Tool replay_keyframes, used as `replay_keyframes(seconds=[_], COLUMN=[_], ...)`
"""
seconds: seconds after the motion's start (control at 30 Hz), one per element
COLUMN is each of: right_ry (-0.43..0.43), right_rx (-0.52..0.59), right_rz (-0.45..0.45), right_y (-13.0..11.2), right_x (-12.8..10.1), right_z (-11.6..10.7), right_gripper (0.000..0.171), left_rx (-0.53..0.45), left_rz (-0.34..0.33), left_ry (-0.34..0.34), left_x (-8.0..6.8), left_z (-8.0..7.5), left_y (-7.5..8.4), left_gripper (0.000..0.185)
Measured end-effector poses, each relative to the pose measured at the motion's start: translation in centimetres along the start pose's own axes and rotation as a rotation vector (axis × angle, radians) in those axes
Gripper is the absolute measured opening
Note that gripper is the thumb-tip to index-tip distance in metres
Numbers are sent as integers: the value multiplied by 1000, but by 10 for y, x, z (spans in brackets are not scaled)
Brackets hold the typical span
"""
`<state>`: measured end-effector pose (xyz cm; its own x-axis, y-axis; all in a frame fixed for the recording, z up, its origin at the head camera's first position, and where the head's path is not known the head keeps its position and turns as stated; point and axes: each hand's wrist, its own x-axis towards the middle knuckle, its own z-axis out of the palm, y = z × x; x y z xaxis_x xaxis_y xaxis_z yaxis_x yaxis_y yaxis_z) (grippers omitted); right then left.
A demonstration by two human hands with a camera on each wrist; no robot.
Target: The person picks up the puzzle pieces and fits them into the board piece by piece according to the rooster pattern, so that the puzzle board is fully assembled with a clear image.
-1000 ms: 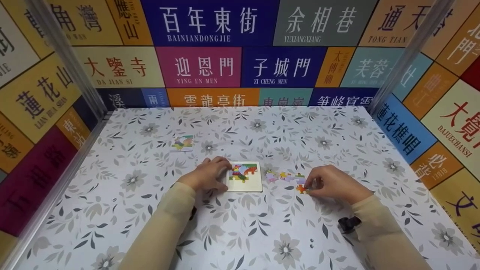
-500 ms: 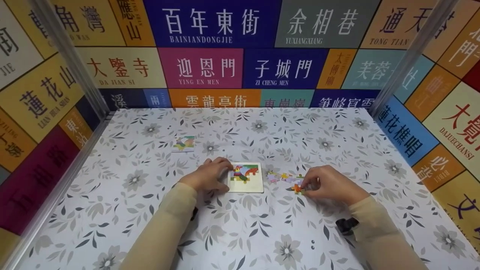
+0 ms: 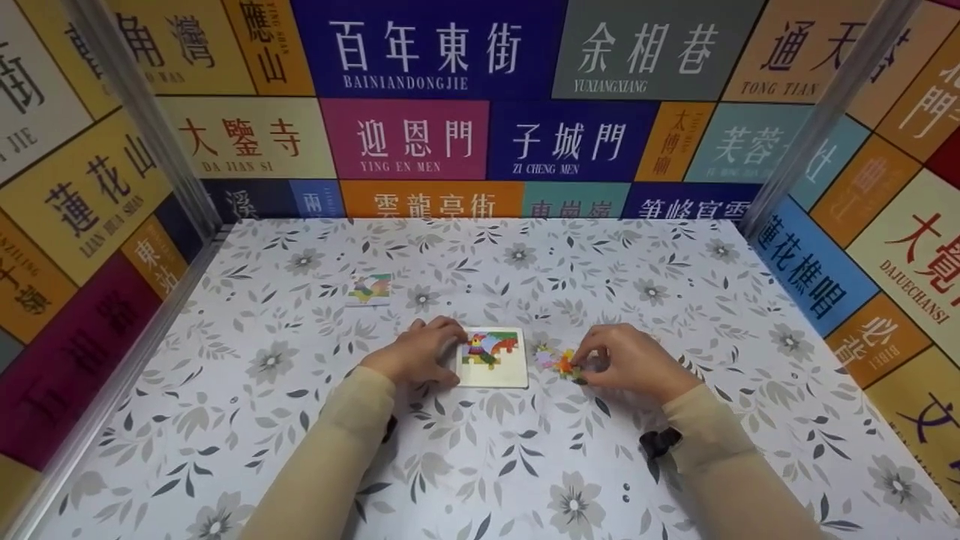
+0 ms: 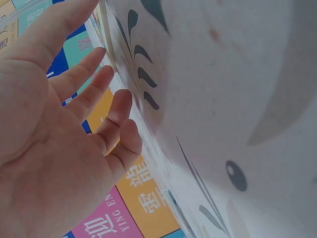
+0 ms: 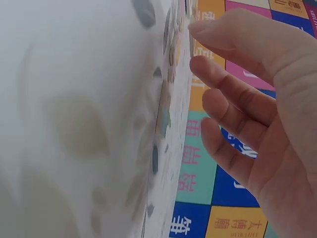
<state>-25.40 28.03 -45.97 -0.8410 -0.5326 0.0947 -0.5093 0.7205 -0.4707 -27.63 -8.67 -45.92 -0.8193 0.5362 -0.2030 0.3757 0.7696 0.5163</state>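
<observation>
A white puzzle tray (image 3: 499, 376) lies on the table, its upper part filled with joined pieces showing a colourful bird (image 3: 484, 348). My left hand (image 3: 416, 352) rests at the tray's left side, thumb at the near corner and fingertips at the far one. In the left wrist view, its fingers reach loosely to the tray's edge. Just right of the tray, my right hand (image 3: 634, 361) pinches an orange puzzle piece (image 3: 564, 364) between thumb and index finger, low over the table. Beside it lie loose lilac puzzle pieces (image 3: 544, 356), partly covered by the hand.
A small picture card (image 3: 370, 288) with a similar coloured image lies farther back on the left. The table (image 3: 495, 472) wears a white cover with grey flowers and leaves. Colourful sign panels (image 3: 405, 139) wall in the back and both sides.
My right hand has moved left with the orange piece, from the right end of the loose pieces to near the tray. The left hand has stayed at the tray.
</observation>
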Motion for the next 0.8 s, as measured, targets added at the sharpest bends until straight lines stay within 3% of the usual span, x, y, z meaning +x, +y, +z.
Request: replay_keyframes(seconds=[0.3, 0.53, 0.8], right_ry=[12, 23, 2], right_rx=[-39, -74, -76], right_rz=[-35, -41, -12], right_y=[-11, -20, -35], right_x=[21, 35, 56], right_z=[10, 18, 26], right_gripper=[14, 11, 11], left_rx=[-20, 14, 7], left_rz=[-5, 46, 12], left_ry=[-4, 21, -3], left_x=[-1, -2, 0], left_z=[0, 0, 0], left_y=[0, -1, 0], left_gripper=[60, 60, 61])
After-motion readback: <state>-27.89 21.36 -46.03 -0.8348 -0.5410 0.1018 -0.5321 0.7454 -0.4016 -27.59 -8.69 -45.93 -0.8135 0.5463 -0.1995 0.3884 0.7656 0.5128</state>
